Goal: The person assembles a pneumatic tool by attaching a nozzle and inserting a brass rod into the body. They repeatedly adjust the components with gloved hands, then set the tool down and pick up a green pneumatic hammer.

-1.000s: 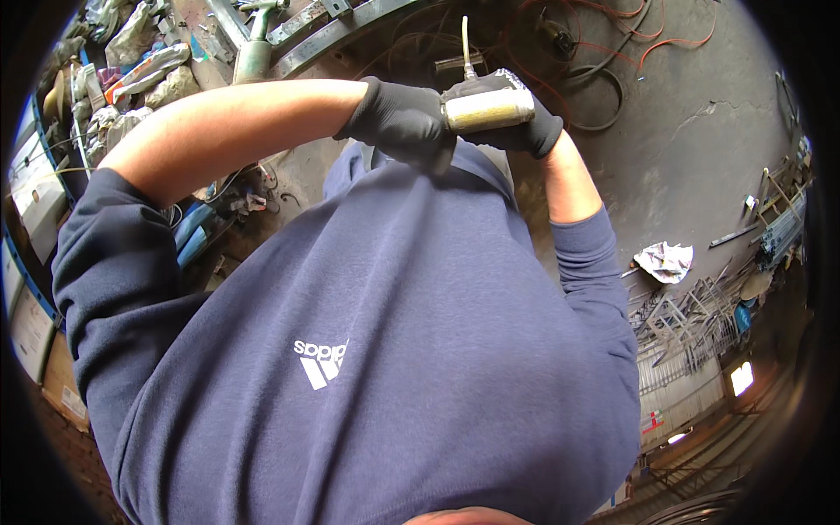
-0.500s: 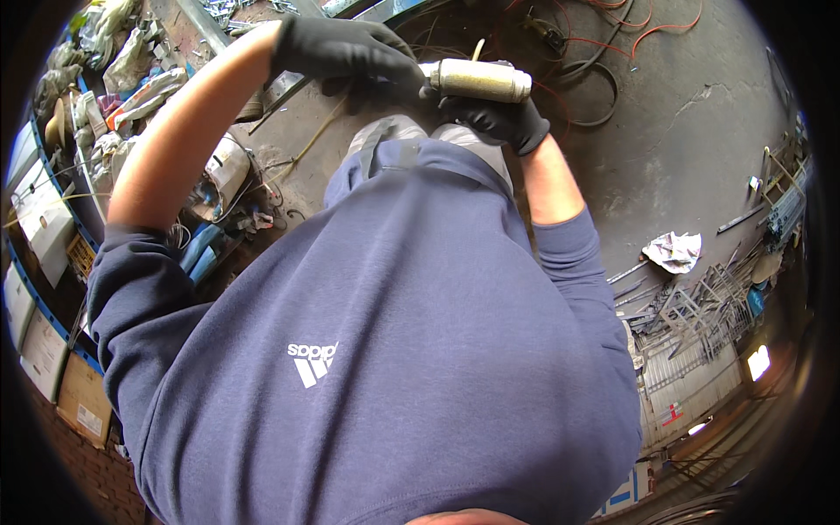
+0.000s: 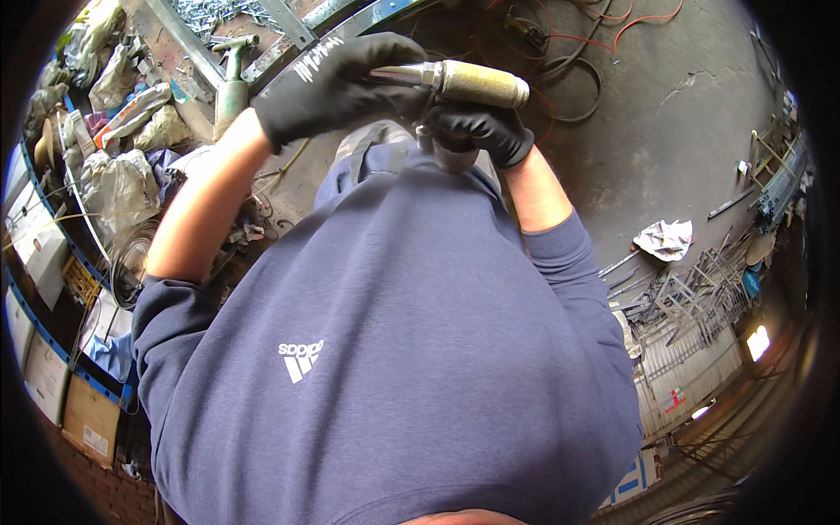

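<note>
My right hand (image 3: 483, 131), in a black glove, is wrapped round the grip of a pistol-shaped air tool (image 3: 481, 85), which looks like a rivet gun. Its worn yellowish barrel lies sideways above my fist, with a hex metal collar at the left end and a thin metal nose beyond it. A grey rounded base shows under my right fist, close to my waist. My left hand (image 3: 346, 87), gloved too, closes round the thin nose, thumb above and fingers below. The nose's tip is partly hidden in that glove.
A second, greenish air tool (image 3: 232, 92) stands beyond my left forearm, beside metal profiles (image 3: 280, 22) and scattered bolts. Plastic bags (image 3: 118, 188) and blue-edged shelving (image 3: 92, 363) fill the left. Red hose (image 3: 647, 26) and dark cable lie far right; metal scrap (image 3: 700, 289) is piled at right.
My left hand has shifted down and in, and more of the tool's thin nose shows. The grey base has come into view under my right fist, and the greenish tool now shows.
</note>
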Available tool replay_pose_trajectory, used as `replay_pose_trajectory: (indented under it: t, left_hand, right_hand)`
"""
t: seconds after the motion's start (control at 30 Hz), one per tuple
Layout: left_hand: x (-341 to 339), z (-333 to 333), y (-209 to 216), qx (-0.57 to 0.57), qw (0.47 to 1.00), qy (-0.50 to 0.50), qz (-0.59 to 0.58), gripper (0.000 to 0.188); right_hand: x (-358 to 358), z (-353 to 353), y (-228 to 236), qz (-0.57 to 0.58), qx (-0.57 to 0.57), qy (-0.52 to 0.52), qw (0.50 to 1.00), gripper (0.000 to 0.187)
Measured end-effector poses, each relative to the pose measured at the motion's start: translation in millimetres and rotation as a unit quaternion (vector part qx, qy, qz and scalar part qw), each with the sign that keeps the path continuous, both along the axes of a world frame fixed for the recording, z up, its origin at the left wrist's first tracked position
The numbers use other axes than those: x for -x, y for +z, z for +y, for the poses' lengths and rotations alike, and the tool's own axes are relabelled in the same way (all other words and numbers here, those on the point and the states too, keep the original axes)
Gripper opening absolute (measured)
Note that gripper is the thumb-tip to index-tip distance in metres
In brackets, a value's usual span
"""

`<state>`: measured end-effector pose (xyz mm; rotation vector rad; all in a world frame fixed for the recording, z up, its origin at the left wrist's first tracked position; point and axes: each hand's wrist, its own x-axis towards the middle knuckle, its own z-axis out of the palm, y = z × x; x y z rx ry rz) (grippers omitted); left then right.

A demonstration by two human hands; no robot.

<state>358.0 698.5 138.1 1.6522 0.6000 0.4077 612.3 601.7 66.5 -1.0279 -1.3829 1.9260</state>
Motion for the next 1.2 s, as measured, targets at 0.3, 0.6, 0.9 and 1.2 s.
replay_pose_trajectory:
  t: [0.3,0.6,0.9,1.2]
  left_hand:
    - [23.3,-19.1,-7.5,-0.035,0.995,0.065,0.067,0.042]
    - [8.2,-12.0,26.2,0.011,0.991,0.130,0.024,0.044]
    - [11.0,-40.4,16.8,-0.274,0.949,0.102,0.117,0.043]
    - [19.4,-34.0,58.8,0.278,0.943,0.131,0.131,0.047]
  right_hand:
    - [-3.7,14.1,-4.3,0.091,0.104,-0.014,0.990,0.029]
    - [-0.8,8.4,10.6,0.128,0.048,-0.001,0.991,0.033]
    - [-3.1,3.3,20.5,0.061,-0.022,0.002,0.998,0.043]
    - [-9.8,2.5,27.0,0.042,0.203,-0.038,0.977,0.037]
